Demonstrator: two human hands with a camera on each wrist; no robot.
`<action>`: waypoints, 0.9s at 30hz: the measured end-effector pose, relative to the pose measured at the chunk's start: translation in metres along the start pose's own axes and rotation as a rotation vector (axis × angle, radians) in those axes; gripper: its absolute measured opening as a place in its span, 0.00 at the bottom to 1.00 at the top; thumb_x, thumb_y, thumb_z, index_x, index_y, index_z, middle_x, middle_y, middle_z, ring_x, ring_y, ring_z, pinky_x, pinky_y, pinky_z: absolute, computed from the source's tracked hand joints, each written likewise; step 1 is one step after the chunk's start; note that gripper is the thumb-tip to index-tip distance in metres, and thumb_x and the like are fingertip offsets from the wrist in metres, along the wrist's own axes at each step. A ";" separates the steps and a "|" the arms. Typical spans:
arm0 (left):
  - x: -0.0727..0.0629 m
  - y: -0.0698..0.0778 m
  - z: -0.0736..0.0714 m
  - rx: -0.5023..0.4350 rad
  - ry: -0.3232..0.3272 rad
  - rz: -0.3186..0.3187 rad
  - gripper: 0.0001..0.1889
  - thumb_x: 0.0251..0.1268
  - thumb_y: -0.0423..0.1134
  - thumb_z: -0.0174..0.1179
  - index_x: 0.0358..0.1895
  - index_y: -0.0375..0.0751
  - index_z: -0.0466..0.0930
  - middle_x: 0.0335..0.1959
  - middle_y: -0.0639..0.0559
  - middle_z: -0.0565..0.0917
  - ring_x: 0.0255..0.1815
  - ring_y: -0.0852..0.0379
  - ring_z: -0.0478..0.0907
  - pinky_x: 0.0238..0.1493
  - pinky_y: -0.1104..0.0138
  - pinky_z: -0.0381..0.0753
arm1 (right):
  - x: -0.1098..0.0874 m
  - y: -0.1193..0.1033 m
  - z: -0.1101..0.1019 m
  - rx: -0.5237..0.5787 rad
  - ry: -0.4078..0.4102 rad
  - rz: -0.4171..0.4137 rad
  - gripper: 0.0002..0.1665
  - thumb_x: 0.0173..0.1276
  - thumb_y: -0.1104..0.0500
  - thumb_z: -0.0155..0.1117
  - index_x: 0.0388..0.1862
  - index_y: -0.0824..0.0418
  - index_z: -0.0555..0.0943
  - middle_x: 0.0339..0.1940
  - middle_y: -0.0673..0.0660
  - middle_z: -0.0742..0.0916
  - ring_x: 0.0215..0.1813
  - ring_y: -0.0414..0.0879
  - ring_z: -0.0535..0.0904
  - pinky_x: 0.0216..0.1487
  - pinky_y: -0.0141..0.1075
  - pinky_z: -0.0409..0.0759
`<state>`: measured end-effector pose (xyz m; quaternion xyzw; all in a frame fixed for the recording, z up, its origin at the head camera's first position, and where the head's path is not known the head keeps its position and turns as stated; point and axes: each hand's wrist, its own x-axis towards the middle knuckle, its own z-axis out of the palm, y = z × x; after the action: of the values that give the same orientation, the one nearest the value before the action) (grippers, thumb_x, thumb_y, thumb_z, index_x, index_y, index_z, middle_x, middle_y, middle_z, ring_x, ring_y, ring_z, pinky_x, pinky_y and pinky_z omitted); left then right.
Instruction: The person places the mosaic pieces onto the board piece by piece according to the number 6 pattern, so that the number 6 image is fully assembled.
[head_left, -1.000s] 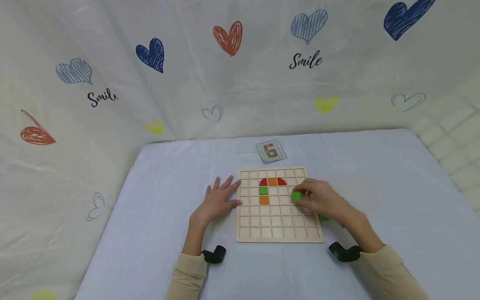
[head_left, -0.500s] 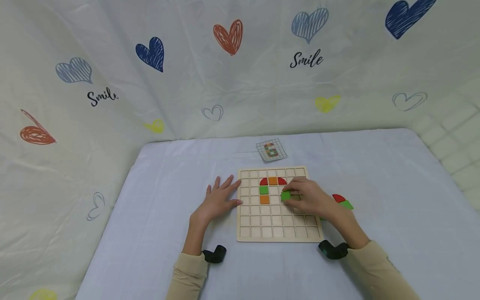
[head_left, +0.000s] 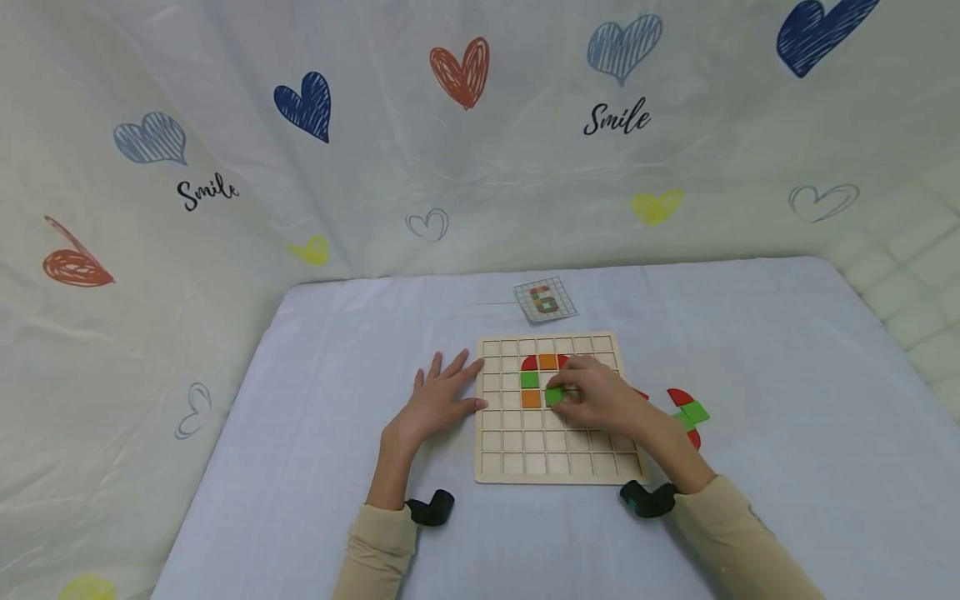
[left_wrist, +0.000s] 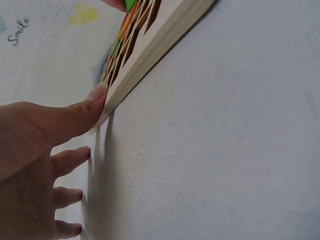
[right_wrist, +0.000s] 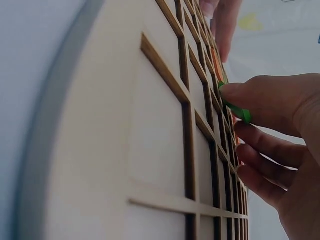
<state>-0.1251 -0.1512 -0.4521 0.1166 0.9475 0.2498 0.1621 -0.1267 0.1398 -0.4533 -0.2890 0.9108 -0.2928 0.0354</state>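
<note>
A wooden grid board (head_left: 525, 467) lies on the table with several coloured tiles in its cells. In the head view my right hand (head_left: 603, 400) pinches a green square tile (head_left: 553, 396) between thumb and fingers, just right of an orange tile (head_left: 531, 398). The right wrist view shows that green tile (right_wrist: 237, 111) tilted at the board's surface. My left hand (head_left: 431, 404) lies spread at the board's left edge. Its thumb touches the frame in the left wrist view. Above the orange tile sit a green tile (head_left: 530, 380), a red curved tile (head_left: 529, 363) and another orange tile (head_left: 548, 362).
Behind the board lies a small card (head_left: 545, 300) printed with a coloured figure on a grid. Loose red and green tiles (head_left: 696, 412) lie right of the board, partly behind the right forearm. A white cloth with printed hearts (head_left: 461, 73) hangs at the back.
My right hand has moved left across the board with the green tile, from the right-hand columns to beside the lower orange tile. The left hand has stayed at the board's edge.
</note>
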 end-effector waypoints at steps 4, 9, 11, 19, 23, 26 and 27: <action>0.000 0.001 0.000 -0.004 -0.003 -0.002 0.37 0.72 0.53 0.64 0.81 0.55 0.62 0.85 0.51 0.53 0.86 0.35 0.36 0.80 0.34 0.36 | 0.001 -0.001 0.002 -0.004 0.007 -0.009 0.11 0.61 0.62 0.76 0.44 0.58 0.90 0.40 0.52 0.84 0.45 0.46 0.75 0.46 0.42 0.80; 0.000 0.002 -0.001 -0.006 -0.003 -0.003 0.37 0.72 0.53 0.64 0.81 0.56 0.61 0.85 0.52 0.52 0.86 0.36 0.35 0.80 0.35 0.35 | 0.002 -0.001 0.005 -0.019 0.018 -0.015 0.12 0.60 0.61 0.78 0.44 0.58 0.90 0.40 0.52 0.83 0.46 0.47 0.75 0.48 0.43 0.80; -0.001 0.002 -0.001 -0.004 -0.003 -0.004 0.37 0.72 0.53 0.64 0.81 0.56 0.61 0.85 0.52 0.52 0.86 0.36 0.35 0.80 0.35 0.35 | 0.003 0.000 0.005 -0.021 0.014 -0.019 0.12 0.60 0.61 0.78 0.44 0.58 0.90 0.40 0.52 0.83 0.47 0.47 0.76 0.48 0.44 0.80; -0.001 0.004 -0.002 -0.009 -0.001 -0.003 0.37 0.72 0.53 0.64 0.81 0.56 0.62 0.85 0.52 0.53 0.86 0.36 0.35 0.80 0.34 0.36 | -0.001 0.001 0.001 -0.049 0.046 -0.061 0.13 0.59 0.63 0.79 0.43 0.59 0.90 0.38 0.52 0.84 0.44 0.47 0.76 0.46 0.43 0.80; -0.001 0.004 -0.002 -0.009 -0.005 -0.003 0.37 0.72 0.53 0.64 0.81 0.56 0.62 0.85 0.52 0.53 0.86 0.35 0.35 0.80 0.34 0.35 | -0.005 0.002 -0.003 -0.070 0.047 -0.026 0.12 0.58 0.62 0.80 0.42 0.59 0.90 0.38 0.52 0.85 0.46 0.48 0.77 0.49 0.45 0.82; -0.001 0.003 -0.002 -0.008 -0.004 0.002 0.37 0.72 0.52 0.64 0.81 0.56 0.62 0.85 0.51 0.53 0.86 0.35 0.35 0.80 0.34 0.36 | -0.011 0.003 -0.007 -0.072 0.040 0.019 0.12 0.59 0.61 0.79 0.42 0.58 0.90 0.39 0.51 0.86 0.47 0.48 0.78 0.51 0.46 0.83; -0.001 0.003 -0.001 -0.006 -0.006 0.000 0.37 0.72 0.53 0.64 0.81 0.56 0.61 0.85 0.52 0.52 0.86 0.35 0.35 0.80 0.34 0.36 | -0.013 0.004 -0.009 -0.074 0.041 0.029 0.11 0.59 0.61 0.79 0.43 0.58 0.90 0.40 0.51 0.86 0.48 0.48 0.78 0.51 0.46 0.83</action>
<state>-0.1240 -0.1499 -0.4493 0.1170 0.9462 0.2525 0.1651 -0.1200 0.1537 -0.4495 -0.2708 0.9256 -0.2644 0.0103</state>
